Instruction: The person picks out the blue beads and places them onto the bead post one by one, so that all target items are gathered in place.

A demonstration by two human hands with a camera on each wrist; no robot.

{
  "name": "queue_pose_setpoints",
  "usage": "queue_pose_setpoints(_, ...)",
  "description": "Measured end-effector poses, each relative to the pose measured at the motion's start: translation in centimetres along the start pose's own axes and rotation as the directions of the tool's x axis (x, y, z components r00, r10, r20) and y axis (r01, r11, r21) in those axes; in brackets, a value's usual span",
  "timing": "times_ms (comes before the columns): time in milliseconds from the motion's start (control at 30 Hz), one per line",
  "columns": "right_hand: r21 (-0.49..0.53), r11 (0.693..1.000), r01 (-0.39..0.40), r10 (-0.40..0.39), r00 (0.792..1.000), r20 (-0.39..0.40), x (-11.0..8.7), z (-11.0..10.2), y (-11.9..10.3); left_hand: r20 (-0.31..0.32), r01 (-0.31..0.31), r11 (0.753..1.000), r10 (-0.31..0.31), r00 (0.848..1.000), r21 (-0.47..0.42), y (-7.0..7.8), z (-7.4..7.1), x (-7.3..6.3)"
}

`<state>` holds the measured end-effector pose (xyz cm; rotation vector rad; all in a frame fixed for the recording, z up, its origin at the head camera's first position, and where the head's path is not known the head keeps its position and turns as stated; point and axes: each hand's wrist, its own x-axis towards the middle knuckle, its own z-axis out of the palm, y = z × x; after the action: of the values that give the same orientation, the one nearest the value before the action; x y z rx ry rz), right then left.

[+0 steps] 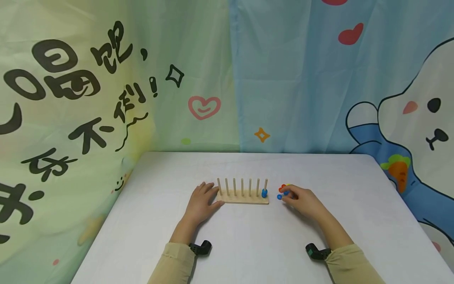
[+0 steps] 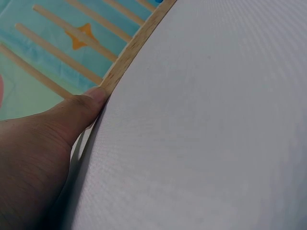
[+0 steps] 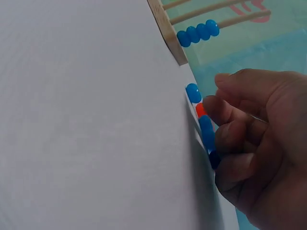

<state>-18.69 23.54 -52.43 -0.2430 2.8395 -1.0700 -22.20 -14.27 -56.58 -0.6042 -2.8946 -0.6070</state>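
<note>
A wooden peg board (image 1: 244, 199) with a row of upright pegs stands on the table. My left hand (image 1: 203, 202) holds its left end, the thumb (image 2: 97, 94) against the front edge; the other fingers are hidden in the left wrist view. Several blue beads (image 3: 198, 33) are stacked on the rightmost peg. To the right of the board, my right hand (image 1: 304, 200) hovers at loose beads, its fingers bent, thumb and index finger apart with nothing visible between them. Among these are a blue bead (image 3: 193, 93) and a red bead (image 3: 200, 110); the hand partly covers others.
The white tabletop (image 1: 244, 244) reaches back to a printed curtain (image 1: 276, 79). A black wrist camera (image 1: 201, 248) sits on the left wrist and another camera (image 1: 317, 252) on the right.
</note>
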Motion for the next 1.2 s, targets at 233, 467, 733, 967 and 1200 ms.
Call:
queue_pose_setpoints(233,-0.055,0.998,-0.028,0.03,0.999,0.02,0.0,0.5,0.2,-0.004,-0.002,1.0,0.002,1.0,0.008,-0.2,0.1,0.1)
queue_pose_setpoints(467,-0.088,0.995,-0.04,0.045,0.998,0.054,0.0,0.7,0.1,-0.006,-0.006,1.0,0.006,1.0,0.008,-0.2,0.1,0.0)
queue_pose_setpoints(733,-0.112,0.993,-0.027,0.032,0.999,0.039,0.1,1.1,0.0,-0.004,-0.002,1.0,0.002,1.0,0.006,0.0,0.0,-0.1)
queue_pose_setpoints(967,-0.109,0.992,-0.061,0.061,0.998,0.004,0.2,1.5,-0.5,0.001,0.003,1.0,-0.003,1.0,0.002,0.0,-0.1,-0.1)
queue_pose_setpoints(1200,-0.128,0.989,-0.072,0.071,0.997,-0.007,0.2,1.6,-0.8,-0.002,-0.004,1.0,0.004,1.0,0.0,0.1,-0.2,-0.1)
